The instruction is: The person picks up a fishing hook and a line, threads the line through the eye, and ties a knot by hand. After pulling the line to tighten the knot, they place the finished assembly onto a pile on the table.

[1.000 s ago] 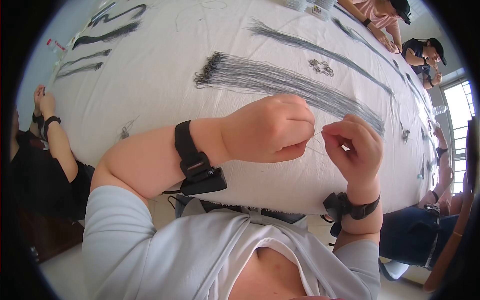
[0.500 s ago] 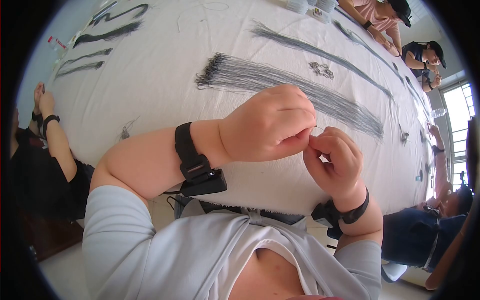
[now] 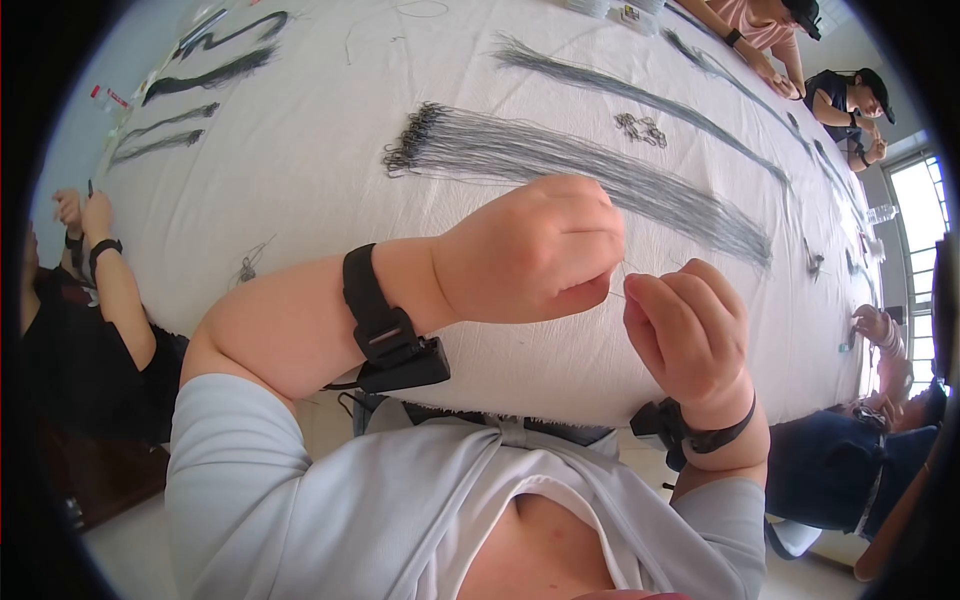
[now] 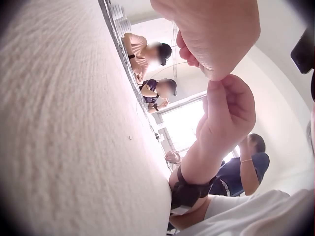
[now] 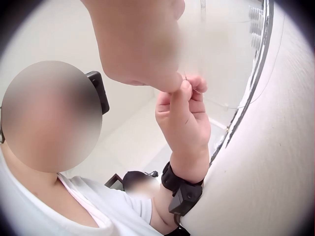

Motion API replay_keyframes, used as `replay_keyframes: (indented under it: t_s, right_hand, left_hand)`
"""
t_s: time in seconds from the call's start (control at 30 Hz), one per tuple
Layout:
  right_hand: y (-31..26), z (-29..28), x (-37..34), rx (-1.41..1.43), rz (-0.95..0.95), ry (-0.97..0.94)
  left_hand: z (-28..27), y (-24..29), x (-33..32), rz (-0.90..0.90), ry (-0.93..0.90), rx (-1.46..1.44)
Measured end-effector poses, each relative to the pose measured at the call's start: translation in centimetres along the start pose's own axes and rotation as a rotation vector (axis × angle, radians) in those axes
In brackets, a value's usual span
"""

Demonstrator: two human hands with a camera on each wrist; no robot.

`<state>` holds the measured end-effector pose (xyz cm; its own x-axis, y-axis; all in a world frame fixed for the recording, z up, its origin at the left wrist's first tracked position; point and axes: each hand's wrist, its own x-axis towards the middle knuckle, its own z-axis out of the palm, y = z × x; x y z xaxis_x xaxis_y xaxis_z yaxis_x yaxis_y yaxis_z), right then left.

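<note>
My left hand (image 3: 535, 250) is held above the white tablecloth, its thumb and fingertips pinching a thin thread. To its right, my right hand (image 3: 695, 330) also has thumb and forefinger pressed together on the fine strand, with a small gap between the hands in the head view. The right wrist view shows the thread (image 5: 244, 106) curving away from the left hand (image 5: 184, 118), beside the right hand (image 5: 140, 44). Behind the hands lies a wide bundle of grey strands (image 3: 570, 165) with dark looped ends at its left.
Another grey bundle (image 3: 640, 95) lies farther back, with a small coiled chain-like pile (image 3: 641, 130) between the two. Dark bundles (image 3: 215, 75) are at the far left, and a small tangle (image 3: 250, 265) sits beside my left forearm. Other people sit around the table (image 3: 330, 210).
The right hand came in against the left hand's fingertips, then drew back slightly right and down, leaving a small gap. The left hand has shifted only a little.
</note>
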<state>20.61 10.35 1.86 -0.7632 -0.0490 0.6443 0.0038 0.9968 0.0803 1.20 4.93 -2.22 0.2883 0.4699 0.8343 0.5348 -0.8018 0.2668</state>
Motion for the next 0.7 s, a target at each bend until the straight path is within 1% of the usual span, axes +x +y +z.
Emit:
replay_keyframes:
  t_s: [0.2,0.3,0.4,0.43,0.53,0.63,0.7]
  right_hand:
    - [0.4,-0.7,0.4,0.090,0.072,0.031]
    - [1.0,-0.8,0.4,0.178,0.142,0.044]
    - [1.0,-0.9,0.4,0.273,0.314,0.034]
    - [1.3,-0.7,0.1,0.347,0.369,0.046]
    - [1.6,-0.6,0.3,0.477,0.487,0.017]
    - [2.1,0.9,-0.7,0.760,0.641,0.077]
    - [1.7,1.7,-1.4,0.706,0.576,0.137]
  left_hand:
    - [-0.2,0.2,0.0,0.022,-0.047,-0.014]
    - [-0.3,0.4,0.0,0.029,-0.054,-0.018]
    - [-0.3,0.4,0.1,0.036,-0.044,-0.024]
    - [-0.3,0.4,0.1,0.039,-0.040,-0.027]
    - [-0.2,0.5,0.2,0.050,0.007,-0.043]
    - [-0.4,0.7,0.6,0.034,0.070,-0.073]
    - [-0.6,0.7,0.7,0.005,0.116,-0.060]
